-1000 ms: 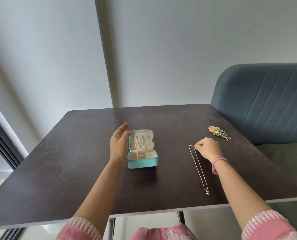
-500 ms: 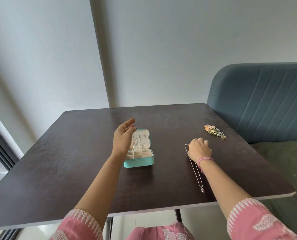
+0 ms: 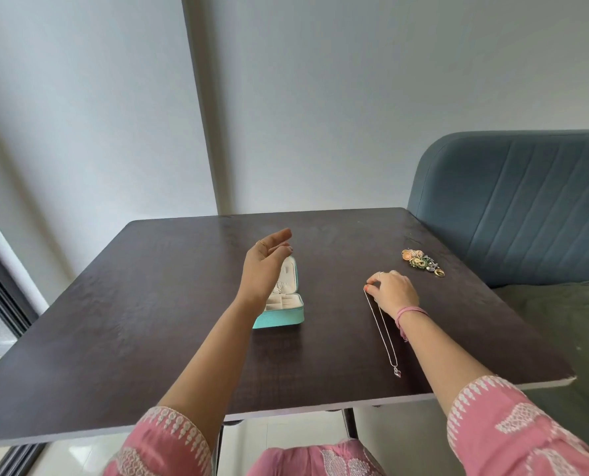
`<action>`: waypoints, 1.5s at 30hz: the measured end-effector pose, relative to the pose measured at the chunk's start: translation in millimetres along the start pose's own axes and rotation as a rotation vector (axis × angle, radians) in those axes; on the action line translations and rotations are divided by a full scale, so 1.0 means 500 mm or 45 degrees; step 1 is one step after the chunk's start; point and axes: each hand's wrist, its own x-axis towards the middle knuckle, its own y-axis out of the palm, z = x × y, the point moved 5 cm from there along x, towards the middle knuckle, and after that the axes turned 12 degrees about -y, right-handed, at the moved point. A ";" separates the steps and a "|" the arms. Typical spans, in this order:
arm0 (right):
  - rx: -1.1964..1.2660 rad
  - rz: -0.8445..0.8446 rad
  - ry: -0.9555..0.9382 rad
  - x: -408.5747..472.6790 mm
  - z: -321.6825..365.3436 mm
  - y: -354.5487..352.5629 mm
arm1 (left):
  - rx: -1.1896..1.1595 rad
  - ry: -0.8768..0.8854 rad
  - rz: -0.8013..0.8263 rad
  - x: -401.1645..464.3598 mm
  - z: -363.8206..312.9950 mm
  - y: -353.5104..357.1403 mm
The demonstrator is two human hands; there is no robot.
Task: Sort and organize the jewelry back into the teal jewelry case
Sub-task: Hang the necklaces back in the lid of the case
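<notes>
Now we sit at a dark wooden table (image 3: 148, 321) beside a blue sofa (image 3: 526, 207). Our left hand (image 3: 263, 266) hovers, fingers relaxed, over the open teal jewelry case (image 3: 282, 310); our right hand (image 3: 394, 292) pinches the silver necklace (image 3: 384, 334).

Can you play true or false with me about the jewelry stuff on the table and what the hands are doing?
1. The teal jewelry case is open. True.
2. The silver necklace is inside the case. False: it lies stretched out on the dark table, right of the case.
3. The right hand is at the top end of the necklace. True; its fingertips pinch the chain there.
4. The left hand is holding a ring box. False: it is open and holds nothing, raised beside the case lid.
5. The colourful jewelry pile sits in the person's lap. False: it is on the table, near the blue sofa.
</notes>
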 end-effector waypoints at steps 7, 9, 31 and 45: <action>0.040 0.012 0.092 0.015 0.011 -0.003 | 0.019 -0.010 0.035 -0.002 0.003 0.013; -0.048 0.068 0.060 0.009 0.015 0.007 | 0.014 -0.026 0.058 -0.004 0.007 0.022; 0.881 -0.120 -0.605 -0.117 0.162 -0.318 | -0.002 -0.224 0.611 -0.104 -0.042 0.207; 0.959 -0.098 -0.608 -0.170 0.168 -0.205 | -0.824 -0.197 0.580 -0.092 -0.113 0.150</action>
